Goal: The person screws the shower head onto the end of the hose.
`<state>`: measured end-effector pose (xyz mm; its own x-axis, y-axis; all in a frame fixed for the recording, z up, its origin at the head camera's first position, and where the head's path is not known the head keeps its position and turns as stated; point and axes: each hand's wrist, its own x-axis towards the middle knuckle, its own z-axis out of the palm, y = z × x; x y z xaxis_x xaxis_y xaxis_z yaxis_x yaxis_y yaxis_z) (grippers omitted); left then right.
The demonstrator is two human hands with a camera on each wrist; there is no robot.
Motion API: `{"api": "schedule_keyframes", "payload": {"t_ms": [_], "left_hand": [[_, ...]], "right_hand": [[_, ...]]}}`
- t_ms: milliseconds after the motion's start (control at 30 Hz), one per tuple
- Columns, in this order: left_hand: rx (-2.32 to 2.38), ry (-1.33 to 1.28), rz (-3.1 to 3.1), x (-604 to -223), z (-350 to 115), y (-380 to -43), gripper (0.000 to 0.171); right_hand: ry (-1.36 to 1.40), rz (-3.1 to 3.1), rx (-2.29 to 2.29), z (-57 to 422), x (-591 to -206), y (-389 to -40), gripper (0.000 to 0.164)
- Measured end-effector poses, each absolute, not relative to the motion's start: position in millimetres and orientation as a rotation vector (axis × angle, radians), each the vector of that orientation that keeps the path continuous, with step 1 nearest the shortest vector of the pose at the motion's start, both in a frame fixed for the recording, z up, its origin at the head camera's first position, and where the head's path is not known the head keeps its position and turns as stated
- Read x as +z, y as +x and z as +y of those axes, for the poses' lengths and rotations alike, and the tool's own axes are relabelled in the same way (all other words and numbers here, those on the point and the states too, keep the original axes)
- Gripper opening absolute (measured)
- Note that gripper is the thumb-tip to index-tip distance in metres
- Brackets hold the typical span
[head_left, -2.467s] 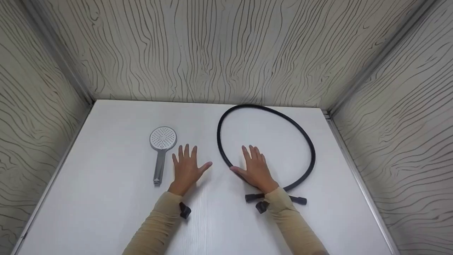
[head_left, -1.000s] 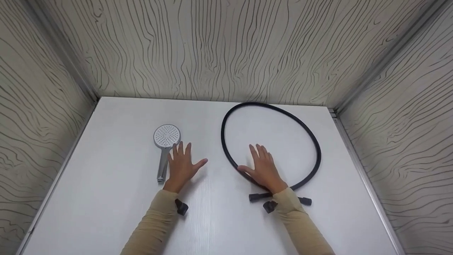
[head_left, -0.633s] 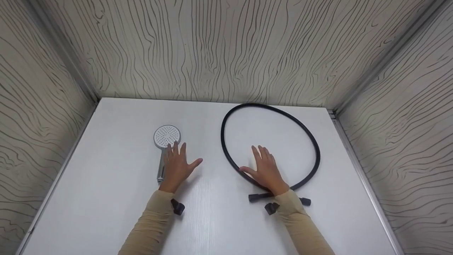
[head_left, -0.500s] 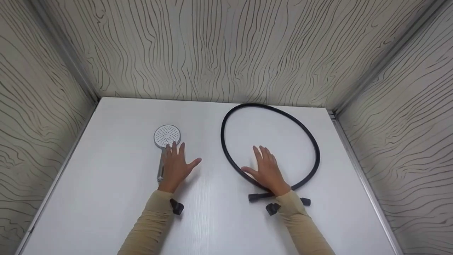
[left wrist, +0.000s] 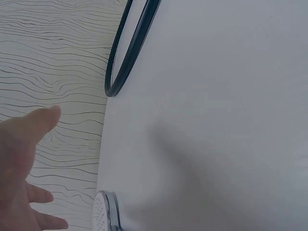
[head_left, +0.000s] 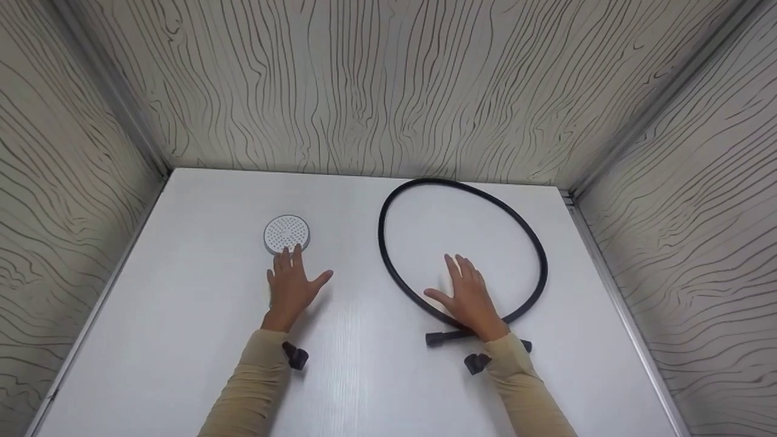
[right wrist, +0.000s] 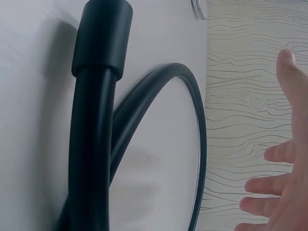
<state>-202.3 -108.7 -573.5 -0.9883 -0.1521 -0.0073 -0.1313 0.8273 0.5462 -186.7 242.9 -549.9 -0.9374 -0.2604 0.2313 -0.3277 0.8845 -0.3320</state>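
A handheld shower head [head_left: 286,232] with a white dotted face lies at the left of the table. My left hand [head_left: 290,290], fingers spread, hovers over its handle, which it hides in the head view; the fingertips overlap the lower rim of the face. To the right lies a black shower hose [head_left: 382,233] in one big loop, its ends crossing at the front. My right hand [head_left: 470,300] is spread above the lower part of the loop and holds nothing. In the right wrist view a thick end fitting [right wrist: 102,38] of the hose stands close to the camera.
Everything lies on a white table [head_left: 352,388]. Wood-patterned panels [head_left: 352,85] close it off at the back and both sides, with metal strips [head_left: 625,309] along the edges. The hose loop reaches almost to the back panel.
My left hand has moved left from beside the shower head to over its handle. My right hand has drifted right and slightly nearer. The shower head and hose stay put.
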Motion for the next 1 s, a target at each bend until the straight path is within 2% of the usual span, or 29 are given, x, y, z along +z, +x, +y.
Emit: {"api": "schedule_keyframes", "payload": {"t_ms": [1000], "left_hand": [[-1.030,0.318,-2.950,-577.7,-132.0,-199.0,0.093]], "right_hand": [[0.339,-2.859,0.637,281.8,-549.6,-174.2,0.091]]}}
